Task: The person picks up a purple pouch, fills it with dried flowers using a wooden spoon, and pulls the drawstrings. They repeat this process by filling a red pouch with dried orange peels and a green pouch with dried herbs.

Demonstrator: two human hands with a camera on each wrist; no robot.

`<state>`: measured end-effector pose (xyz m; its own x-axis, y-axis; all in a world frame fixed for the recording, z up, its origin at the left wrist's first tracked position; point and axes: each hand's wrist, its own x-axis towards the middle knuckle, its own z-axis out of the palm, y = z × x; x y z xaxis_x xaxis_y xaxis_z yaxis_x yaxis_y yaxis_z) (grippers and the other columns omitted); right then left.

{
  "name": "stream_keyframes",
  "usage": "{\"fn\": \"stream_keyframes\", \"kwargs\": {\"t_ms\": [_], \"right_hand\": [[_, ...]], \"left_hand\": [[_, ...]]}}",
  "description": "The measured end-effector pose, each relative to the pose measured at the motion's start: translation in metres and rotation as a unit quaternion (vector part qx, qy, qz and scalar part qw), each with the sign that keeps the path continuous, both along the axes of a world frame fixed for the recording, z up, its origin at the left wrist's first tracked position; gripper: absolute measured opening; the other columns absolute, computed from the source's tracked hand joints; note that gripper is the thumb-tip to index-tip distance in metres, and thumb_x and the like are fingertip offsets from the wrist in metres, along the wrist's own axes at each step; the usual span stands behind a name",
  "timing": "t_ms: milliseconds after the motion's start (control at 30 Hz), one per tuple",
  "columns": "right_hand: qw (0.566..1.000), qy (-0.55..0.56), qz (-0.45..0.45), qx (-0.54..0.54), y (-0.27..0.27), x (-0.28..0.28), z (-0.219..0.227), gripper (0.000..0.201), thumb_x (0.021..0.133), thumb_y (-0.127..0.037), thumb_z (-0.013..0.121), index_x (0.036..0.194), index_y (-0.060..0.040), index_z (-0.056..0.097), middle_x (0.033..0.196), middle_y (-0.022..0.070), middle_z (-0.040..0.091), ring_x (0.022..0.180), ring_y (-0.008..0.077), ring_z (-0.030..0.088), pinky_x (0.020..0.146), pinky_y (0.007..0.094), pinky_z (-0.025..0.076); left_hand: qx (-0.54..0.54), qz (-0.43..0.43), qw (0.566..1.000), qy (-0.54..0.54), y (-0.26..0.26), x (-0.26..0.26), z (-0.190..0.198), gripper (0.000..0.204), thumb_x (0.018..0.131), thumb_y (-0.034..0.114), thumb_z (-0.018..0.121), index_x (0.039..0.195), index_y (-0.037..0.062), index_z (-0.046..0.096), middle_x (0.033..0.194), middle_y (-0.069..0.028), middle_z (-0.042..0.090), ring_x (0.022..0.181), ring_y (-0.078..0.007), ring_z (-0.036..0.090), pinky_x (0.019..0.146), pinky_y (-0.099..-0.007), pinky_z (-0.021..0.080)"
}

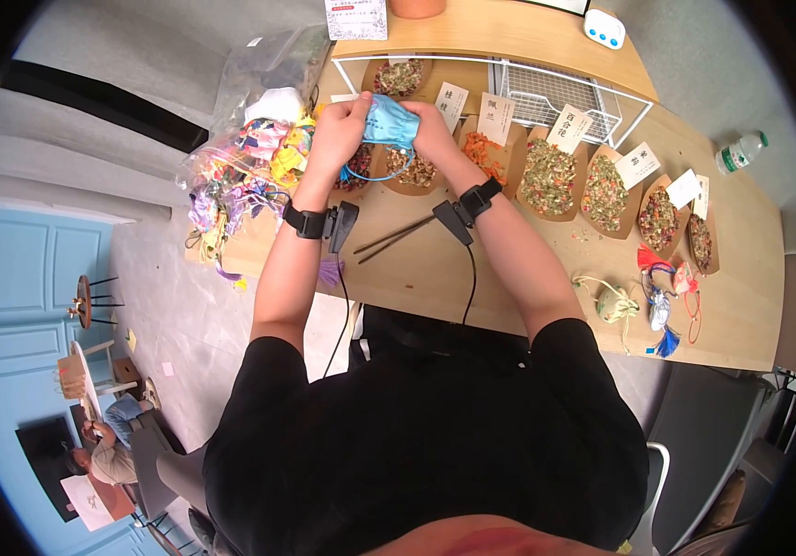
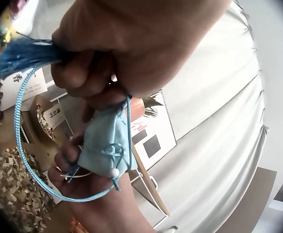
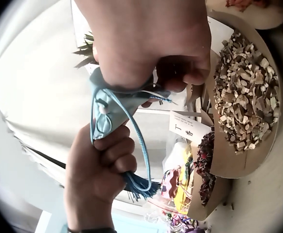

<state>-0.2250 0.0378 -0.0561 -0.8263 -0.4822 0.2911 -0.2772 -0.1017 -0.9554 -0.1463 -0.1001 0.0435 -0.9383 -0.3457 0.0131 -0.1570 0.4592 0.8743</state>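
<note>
Both hands hold a light blue drawstring pouch point(image 1: 389, 122) above the table, at the far side of the person's reach. My left hand point(image 1: 338, 137) grips one end of it, and a dark blue tassel point(image 3: 140, 186) sticks out from its curled fingers. At the opposite end, my right hand point(image 1: 435, 134) pinches the fabric near the edge, as the right wrist view shows. A braided blue cord point(image 2: 24, 133) hangs in a loop from the pouch. On its side are a knotted loop and a small white bead point(image 2: 114, 172).
Paper trays of dried herbs point(image 1: 549, 176) with name cards stand in an arc. Bagged colourful pouches point(image 1: 273, 153) are heaped left. Dark sticks point(image 1: 396, 239) lie below the hands. Finished pouches point(image 1: 617, 303) and a bottle point(image 1: 741, 153) are right. A wooden shelf point(image 1: 472, 37) rises behind.
</note>
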Motion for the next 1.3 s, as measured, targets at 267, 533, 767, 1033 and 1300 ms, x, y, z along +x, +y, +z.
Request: {"fn": "stream_keyframes", "kwargs": {"t_ms": [267, 533, 767, 1033, 1300], "right_hand": [[0.999, -0.048, 0.004, -0.026, -0.007, -0.004, -0.009, 0.017, 0.085, -0.011, 0.069, 0.097, -0.0003, 0.064, 0.081, 0.0063, 0.067, 0.077, 0.0113, 0.06, 0.072, 0.0292, 0.049], [0.994, 0.08, -0.067, 0.025, -0.006, -0.001, -0.008, 0.019, 0.08, -0.009, 0.071, 0.097, -0.0031, 0.065, 0.084, 0.0103, 0.068, 0.078, 0.0168, 0.064, 0.072, 0.031, 0.05], [0.999, 0.039, -0.036, -0.008, -0.003, -0.003, -0.008, 0.017, 0.081, -0.007, 0.07, 0.096, 0.0012, 0.066, 0.085, 0.0072, 0.069, 0.079, 0.0143, 0.064, 0.071, 0.0308, 0.05], [0.995, -0.015, -0.001, -0.095, -0.013, -0.011, -0.035, 0.019, 0.088, -0.006, 0.063, 0.104, 0.0021, 0.068, 0.083, 0.0042, 0.067, 0.079, 0.011, 0.063, 0.068, 0.0266, 0.05], [0.965, -0.238, 0.077, -0.076, 0.007, -0.005, -0.012, 0.027, 0.092, -0.018, 0.06, 0.111, 0.0007, 0.065, 0.082, 0.0093, 0.067, 0.07, 0.0126, 0.065, 0.055, 0.0281, 0.052]], "left_hand": [[-0.027, -0.006, 0.999, 0.04, -0.003, -0.002, -0.013, 0.047, 0.1, 0.038, 0.053, 0.088, -0.0036, 0.07, 0.062, -0.0037, 0.059, 0.057, -0.0091, 0.051, 0.054, -0.0279, 0.041], [0.013, -0.005, 0.999, -0.042, 0.004, -0.002, -0.002, 0.054, 0.101, 0.044, 0.046, 0.094, -0.0058, 0.067, 0.072, -0.0152, 0.066, 0.069, -0.0228, 0.064, 0.067, -0.0357, 0.049], [-0.068, 0.002, 0.997, -0.021, -0.006, -0.008, -0.015, 0.056, 0.101, 0.045, 0.045, 0.093, -0.0065, 0.068, 0.08, -0.0261, 0.067, 0.081, -0.0389, 0.067, 0.075, -0.0419, 0.049], [-0.096, -0.025, 0.995, -0.017, 0.002, -0.004, -0.014, 0.052, 0.101, 0.042, 0.047, 0.093, -0.0052, 0.069, 0.078, -0.0262, 0.066, 0.079, -0.0382, 0.067, 0.074, -0.041, 0.05], [-0.123, 0.018, 0.991, 0.04, 0.002, -0.003, -0.012, 0.05, 0.101, 0.04, 0.049, 0.095, -0.0049, 0.069, 0.075, -0.0247, 0.066, 0.076, -0.0361, 0.069, 0.07, -0.0403, 0.051]]}}
